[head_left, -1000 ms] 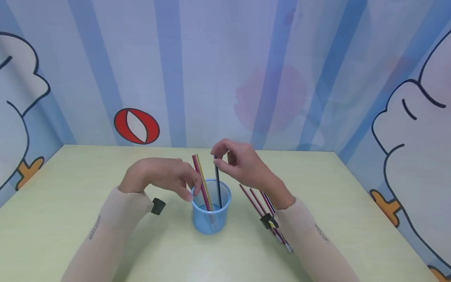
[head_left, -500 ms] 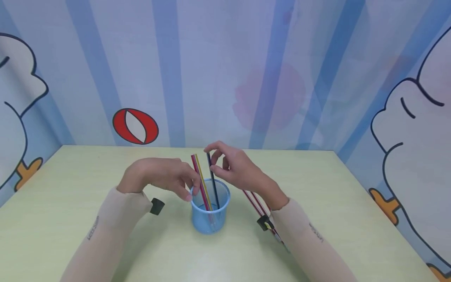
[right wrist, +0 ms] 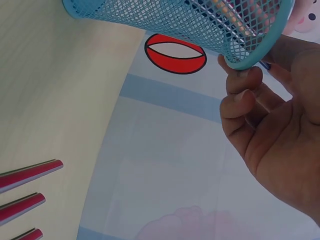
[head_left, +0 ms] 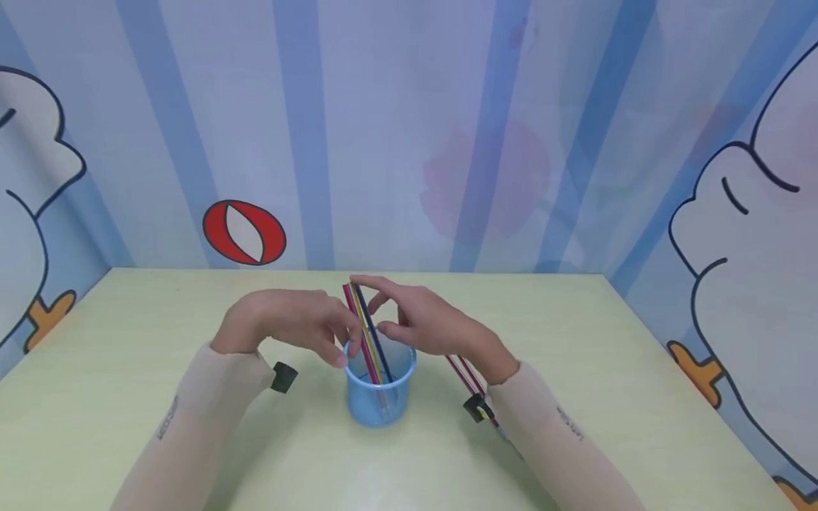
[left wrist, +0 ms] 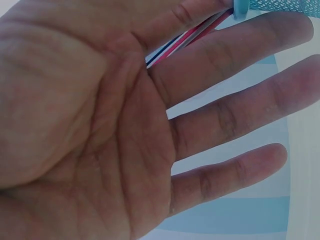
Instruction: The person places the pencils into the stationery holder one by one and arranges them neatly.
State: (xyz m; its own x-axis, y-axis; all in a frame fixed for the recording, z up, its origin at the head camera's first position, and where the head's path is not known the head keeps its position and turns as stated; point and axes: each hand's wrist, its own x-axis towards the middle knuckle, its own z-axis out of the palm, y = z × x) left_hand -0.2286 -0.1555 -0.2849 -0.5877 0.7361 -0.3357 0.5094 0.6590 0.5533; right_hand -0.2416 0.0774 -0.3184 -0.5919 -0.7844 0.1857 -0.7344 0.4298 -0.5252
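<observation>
A blue mesh pencil cup (head_left: 378, 408) stands upright on the table, holding red, yellow and black pencils (head_left: 366, 319) that lean together toward the back left. My left hand (head_left: 303, 321) pinches the near left rim with thumb and index finger; its other fingers stretch out in the left wrist view. My right hand (head_left: 424, 319) is over the cup's right side, the straight index finger reaching the top of the black pencil (head_left: 373, 333). The right thumb is apart from that pencil. Pencils inside show through the mesh wall (right wrist: 165, 20) in the right wrist view.
Several red-and-silver striped pencils (head_left: 465, 375) lie on the pale table (head_left: 307, 454) right of the cup, partly hidden under the right forearm. Small black wrist cameras (head_left: 284, 377) hang by both sleeves. A printed curtain (head_left: 377, 142) stands behind the table.
The black pencil has tilted left, from the cup's right side over to the red and yellow ones. My right hand has moved left and its grip has loosened; the left hand has stayed put.
</observation>
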